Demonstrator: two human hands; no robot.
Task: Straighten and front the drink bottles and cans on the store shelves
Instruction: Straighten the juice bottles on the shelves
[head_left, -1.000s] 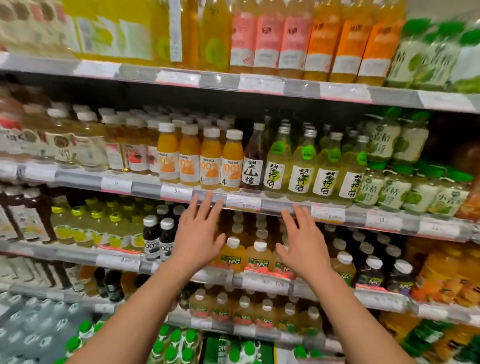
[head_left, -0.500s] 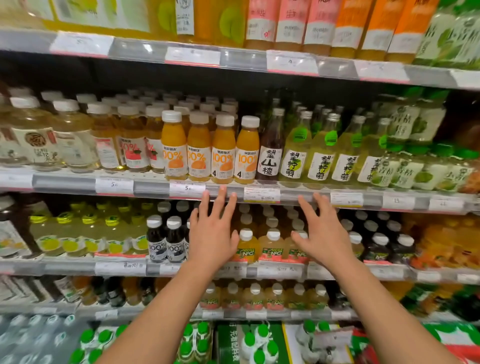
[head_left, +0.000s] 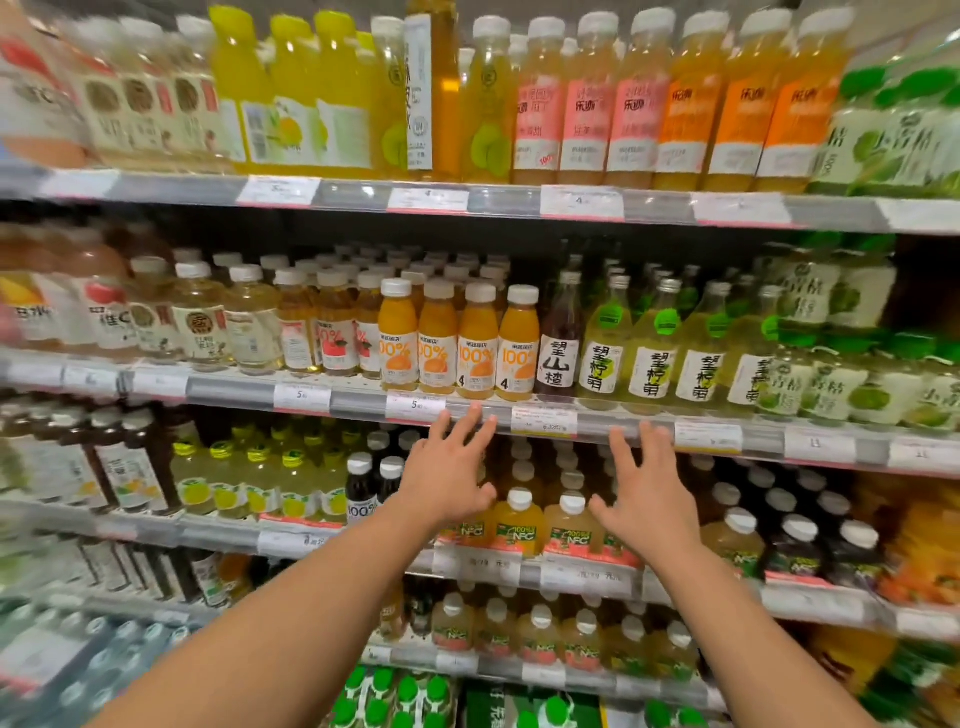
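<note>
Both bare forearms reach up; the left hand (head_left: 449, 475) and right hand (head_left: 647, 496) hold nothing, fingers spread, just below the shelf rail (head_left: 597, 423). Behind them stand "NFC" bottles (head_left: 519, 525). Above the rail, four orange juice bottles (head_left: 457, 338) read "100%", beside a dark bottle (head_left: 560, 338).
</note>
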